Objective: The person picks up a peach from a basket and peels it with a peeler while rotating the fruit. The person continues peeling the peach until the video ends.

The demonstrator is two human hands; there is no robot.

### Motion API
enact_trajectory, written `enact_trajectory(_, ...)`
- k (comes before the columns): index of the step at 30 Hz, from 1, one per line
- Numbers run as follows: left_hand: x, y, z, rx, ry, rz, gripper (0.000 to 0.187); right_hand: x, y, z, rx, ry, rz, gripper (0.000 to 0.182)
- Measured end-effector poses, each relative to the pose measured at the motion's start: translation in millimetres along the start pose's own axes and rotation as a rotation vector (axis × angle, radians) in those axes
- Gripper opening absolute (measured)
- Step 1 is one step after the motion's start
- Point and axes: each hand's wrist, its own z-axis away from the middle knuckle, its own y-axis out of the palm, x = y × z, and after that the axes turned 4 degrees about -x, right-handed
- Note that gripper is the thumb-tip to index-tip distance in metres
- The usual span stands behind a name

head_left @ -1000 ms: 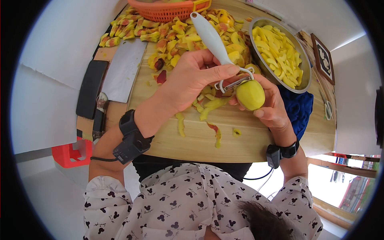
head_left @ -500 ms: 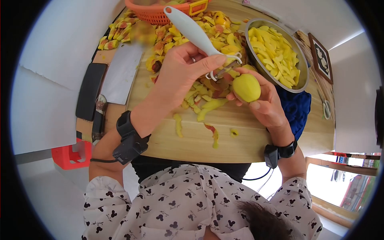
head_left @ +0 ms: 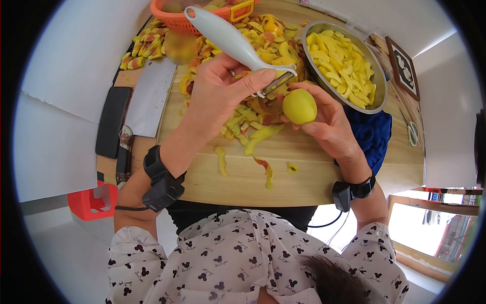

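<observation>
My left hand grips a peeler with a pale handle, which slants up to the left. The peeler's blade lies just left of a peeled yellow-green fruit. Fingers and thumb of my right hand hold that fruit from the right side. Beneath and beyond both hands, peel strips are spread on the wooden table.
A metal bowl of yellow slices stands at the right, beside a blue cloth. An orange basket is at the back. A cleaver lies left; scissors lie far right.
The fruit and my right hand have shifted slightly left in view. The peeler has turned a little, so its blade shows more clearly. The whole scene has shifted a little too.
</observation>
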Motion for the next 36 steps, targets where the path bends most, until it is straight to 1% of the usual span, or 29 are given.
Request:
enact_trajectory(5, 4, 1, 2, 0.048, -0.036, 0.060, 0.024, -1, 2, 2, -0.031, 0.053, 0.038, 0.069)
enact_trajectory(11, 4, 3, 4, 0.060, -0.055, 0.019, 0.024, 1, 5, 1, -0.049, 0.050, 0.028, 0.066)
enact_trajectory(13, 5, 3, 4, 0.061, -0.064, 0.048, 0.023, 2, 5, 1, -0.063, 0.073, 0.045, 0.063)
enact_trajectory(17, 7, 2, 4, 0.079, -0.110, 0.088, 0.021, -3, 1, 1, -0.064, 0.046, 0.057, 0.062)
enact_trajectory(19, 8, 2, 4, 0.069, -0.175, 0.099, 0.020, -3, 1, 1, -0.063, 0.045, 0.055, 0.061)
enact_trajectory(36, 14, 6, 6, 0.064, -0.228, 0.070, 0.022, 0, 3, 2, -0.049, 0.034, 0.103, 0.062)
